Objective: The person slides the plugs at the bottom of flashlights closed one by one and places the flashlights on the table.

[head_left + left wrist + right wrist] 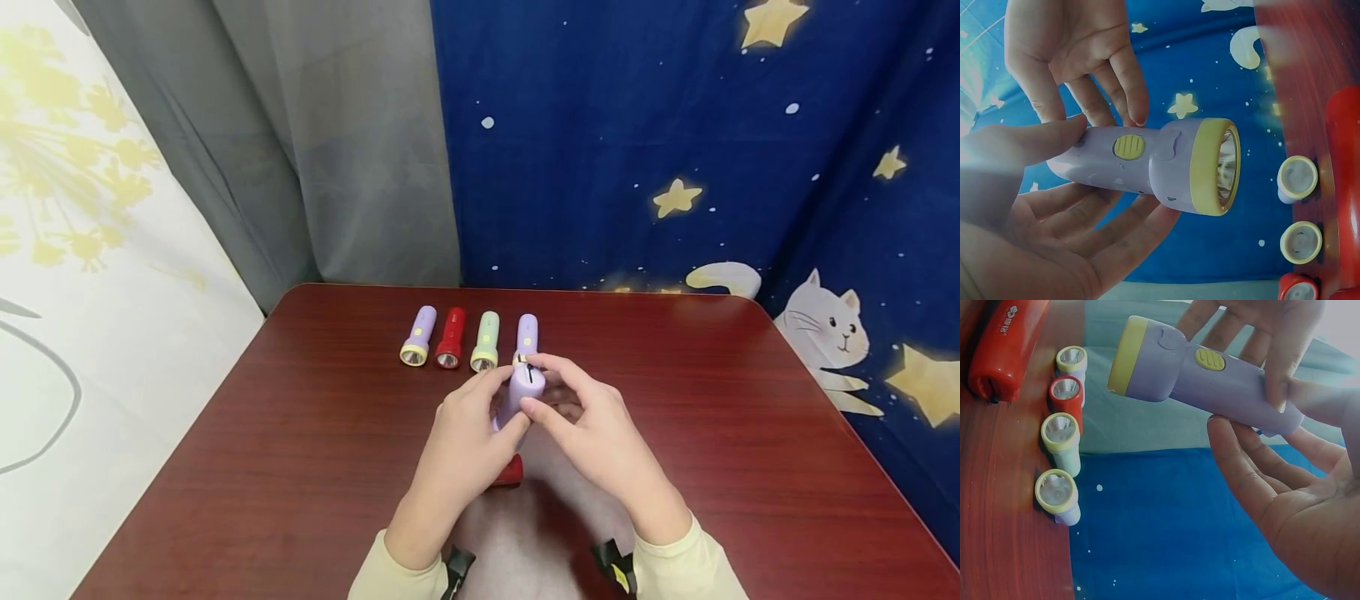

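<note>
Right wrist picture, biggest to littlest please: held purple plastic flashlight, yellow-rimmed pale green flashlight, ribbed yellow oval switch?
1. Held purple flashlight (helped by being nearer)
2. Pale green flashlight
3. Yellow switch

Between left hand (463, 437) and right hand (609, 442) is a torch (527, 383), with four torches (487, 333) in a row behind it on the table (300, 475), a cylinder (512, 472) before it, and curtains (570, 167) beyond.

We wear pale yellow sleeves (693, 568) with plain cuffs; black straps (459, 568) show beside both, one bearing yellow (621, 577).
</note>
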Action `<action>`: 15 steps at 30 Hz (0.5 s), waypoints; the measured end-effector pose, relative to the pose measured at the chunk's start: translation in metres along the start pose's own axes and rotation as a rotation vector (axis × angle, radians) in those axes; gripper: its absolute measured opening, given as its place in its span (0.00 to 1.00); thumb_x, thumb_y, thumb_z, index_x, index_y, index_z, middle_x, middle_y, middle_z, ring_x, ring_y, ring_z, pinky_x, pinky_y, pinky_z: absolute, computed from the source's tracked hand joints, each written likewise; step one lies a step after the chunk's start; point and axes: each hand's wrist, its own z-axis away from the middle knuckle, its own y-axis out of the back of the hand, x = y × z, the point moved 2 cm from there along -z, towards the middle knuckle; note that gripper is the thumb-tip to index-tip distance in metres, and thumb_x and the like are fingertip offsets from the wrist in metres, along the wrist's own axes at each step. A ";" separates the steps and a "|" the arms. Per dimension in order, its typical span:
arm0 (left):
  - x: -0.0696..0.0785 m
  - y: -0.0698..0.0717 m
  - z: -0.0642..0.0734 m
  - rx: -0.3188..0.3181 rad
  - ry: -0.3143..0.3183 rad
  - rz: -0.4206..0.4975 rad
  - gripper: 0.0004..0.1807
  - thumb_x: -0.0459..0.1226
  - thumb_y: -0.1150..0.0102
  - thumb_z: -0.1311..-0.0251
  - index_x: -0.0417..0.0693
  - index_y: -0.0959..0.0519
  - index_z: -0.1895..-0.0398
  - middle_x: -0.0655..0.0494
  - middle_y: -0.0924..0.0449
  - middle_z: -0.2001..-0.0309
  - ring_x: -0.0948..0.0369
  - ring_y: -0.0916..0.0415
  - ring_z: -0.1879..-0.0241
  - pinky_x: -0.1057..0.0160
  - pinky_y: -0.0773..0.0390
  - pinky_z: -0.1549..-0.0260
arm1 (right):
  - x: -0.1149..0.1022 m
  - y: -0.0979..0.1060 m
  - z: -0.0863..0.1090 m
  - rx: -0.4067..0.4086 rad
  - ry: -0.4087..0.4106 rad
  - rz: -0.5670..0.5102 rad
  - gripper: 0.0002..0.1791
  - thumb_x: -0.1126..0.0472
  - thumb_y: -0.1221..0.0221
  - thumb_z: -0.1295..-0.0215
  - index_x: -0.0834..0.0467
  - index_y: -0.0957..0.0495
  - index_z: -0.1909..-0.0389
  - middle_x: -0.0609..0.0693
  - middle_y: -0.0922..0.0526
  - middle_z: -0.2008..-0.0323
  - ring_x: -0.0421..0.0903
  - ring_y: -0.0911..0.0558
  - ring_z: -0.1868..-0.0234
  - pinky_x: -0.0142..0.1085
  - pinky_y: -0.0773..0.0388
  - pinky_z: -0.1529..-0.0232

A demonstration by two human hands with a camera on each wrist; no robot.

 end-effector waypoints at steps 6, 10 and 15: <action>0.000 -0.001 0.000 -0.017 0.003 0.006 0.24 0.37 0.28 0.39 0.43 0.17 0.39 0.51 0.11 0.49 0.57 0.14 0.55 0.54 0.12 0.53 | 0.000 0.001 0.001 -0.003 -0.005 -0.008 0.22 0.64 0.31 0.30 0.54 0.23 0.38 0.56 0.11 0.51 0.45 0.10 0.53 0.36 0.12 0.48; 0.000 -0.001 0.000 -0.023 0.008 0.006 0.24 0.37 0.28 0.38 0.43 0.17 0.39 0.51 0.11 0.49 0.57 0.14 0.55 0.53 0.12 0.53 | 0.000 0.002 0.001 -0.005 -0.007 -0.012 0.22 0.63 0.31 0.30 0.54 0.23 0.38 0.56 0.11 0.51 0.45 0.10 0.53 0.36 0.12 0.48; 0.000 -0.001 0.000 -0.019 0.004 0.005 0.24 0.38 0.28 0.38 0.43 0.17 0.39 0.51 0.11 0.48 0.57 0.14 0.54 0.53 0.12 0.53 | 0.001 0.001 0.001 -0.010 0.000 -0.008 0.22 0.64 0.31 0.30 0.54 0.21 0.38 0.55 0.11 0.51 0.45 0.10 0.53 0.35 0.12 0.48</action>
